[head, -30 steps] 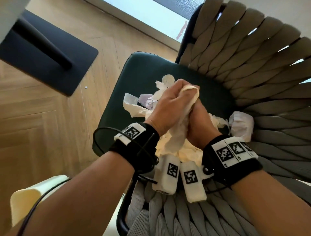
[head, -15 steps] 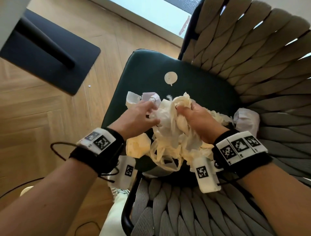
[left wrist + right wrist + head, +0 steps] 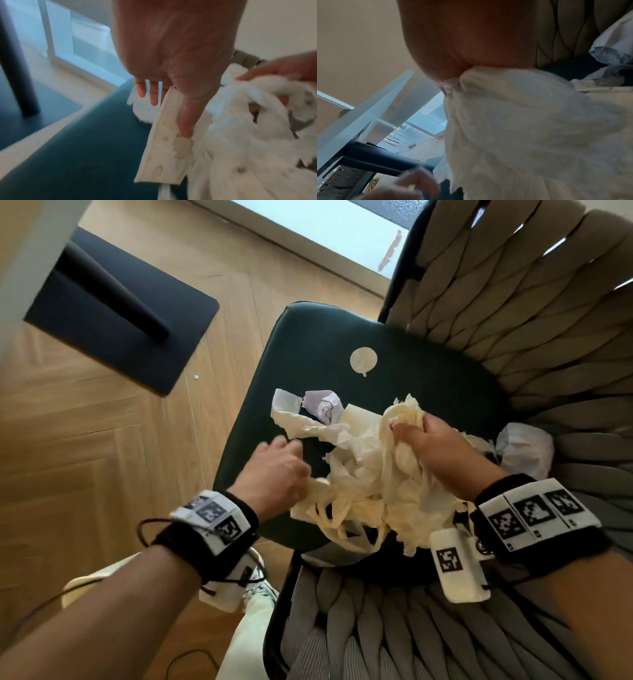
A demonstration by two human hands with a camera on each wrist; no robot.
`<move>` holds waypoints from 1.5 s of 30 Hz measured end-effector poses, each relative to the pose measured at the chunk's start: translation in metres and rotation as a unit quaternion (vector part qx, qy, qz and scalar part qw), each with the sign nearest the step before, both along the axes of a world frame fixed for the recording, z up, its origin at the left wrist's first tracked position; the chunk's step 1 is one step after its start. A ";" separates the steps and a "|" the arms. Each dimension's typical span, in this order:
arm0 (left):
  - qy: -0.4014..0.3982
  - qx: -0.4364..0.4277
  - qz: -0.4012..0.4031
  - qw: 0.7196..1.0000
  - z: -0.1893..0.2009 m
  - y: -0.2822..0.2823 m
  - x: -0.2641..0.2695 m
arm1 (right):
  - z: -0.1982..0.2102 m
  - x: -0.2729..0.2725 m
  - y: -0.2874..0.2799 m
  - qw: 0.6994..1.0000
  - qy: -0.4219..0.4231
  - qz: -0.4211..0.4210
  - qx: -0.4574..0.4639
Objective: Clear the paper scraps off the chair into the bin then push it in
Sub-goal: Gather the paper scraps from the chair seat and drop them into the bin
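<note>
A pile of cream paper strips and torn scraps (image 3: 370, 491) lies on the chair's dark green seat (image 3: 325, 337). My right hand (image 3: 407, 436) grips a bunch of the strips at the top of the pile; in the right wrist view the bunched paper (image 3: 522, 121) spills out of its fist. My left hand (image 3: 291, 460) hovers at the pile's left edge, blurred, with straight fingers. Its thumb rests on a cream strip (image 3: 164, 155). Loose on the seat lie a round paper disc (image 3: 363, 360), a lilac-white crumpled piece (image 3: 323, 404) and a white ball (image 3: 524, 450). No bin is in view.
The woven beige chair back (image 3: 513, 302) curves round the seat's right and near sides. To the left, a black table base with a post (image 3: 120, 313) stands on the wooden floor (image 3: 85, 440). A window (image 3: 325, 224) runs along the far wall.
Both hands were clasped round one wad above the seat. They have since parted: my left hand let go and moved left and nearer me, while my right hand kept the bunch and lowered it.
</note>
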State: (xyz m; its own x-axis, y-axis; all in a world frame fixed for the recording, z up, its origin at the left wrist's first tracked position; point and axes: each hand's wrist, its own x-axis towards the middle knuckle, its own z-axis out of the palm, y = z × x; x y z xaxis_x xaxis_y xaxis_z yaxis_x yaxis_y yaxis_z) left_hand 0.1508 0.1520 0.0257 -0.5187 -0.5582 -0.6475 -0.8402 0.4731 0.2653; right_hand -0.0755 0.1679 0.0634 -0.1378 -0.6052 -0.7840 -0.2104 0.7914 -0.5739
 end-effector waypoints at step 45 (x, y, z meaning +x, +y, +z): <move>0.052 0.021 0.812 0.582 -0.187 0.347 0.551 | -0.200 0.683 0.183 0.844 0.009 0.536 0.011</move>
State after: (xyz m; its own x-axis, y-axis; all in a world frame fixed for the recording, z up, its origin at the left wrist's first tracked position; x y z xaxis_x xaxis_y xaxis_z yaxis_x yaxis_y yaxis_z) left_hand 0.7016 0.4987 -0.1610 0.6317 -0.3526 -0.6903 -0.1494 -0.9292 0.3379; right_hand 0.6079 0.3512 -0.1369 0.4679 -0.3756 -0.8000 -0.8210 0.1502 -0.5508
